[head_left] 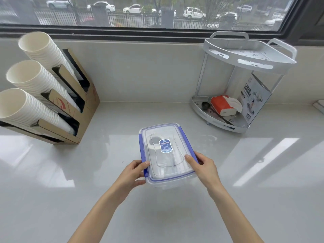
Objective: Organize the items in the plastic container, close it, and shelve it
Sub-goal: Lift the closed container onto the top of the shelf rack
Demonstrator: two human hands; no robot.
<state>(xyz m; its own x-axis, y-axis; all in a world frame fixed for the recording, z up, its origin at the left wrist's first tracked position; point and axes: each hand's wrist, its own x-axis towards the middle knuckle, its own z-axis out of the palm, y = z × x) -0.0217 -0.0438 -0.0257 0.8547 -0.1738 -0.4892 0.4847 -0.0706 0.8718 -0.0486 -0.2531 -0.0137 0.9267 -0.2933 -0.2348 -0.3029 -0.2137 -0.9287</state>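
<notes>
Both grips, left hand (135, 172) and right hand (204, 166), clasp the lidded plastic container (166, 153) at centre frame, likely for carrying to the shelf (249, 57).

We're in bright, even daylight pouring through the window (157, 13) ahead. Pale glare patches sit on the glossy countertop (245, 172) left and right, and shadows stay soft and faint. We get strong wide-angle bending at the edges, the paper cups (31, 95) stretched, and the street outside looks blurred.
</notes>
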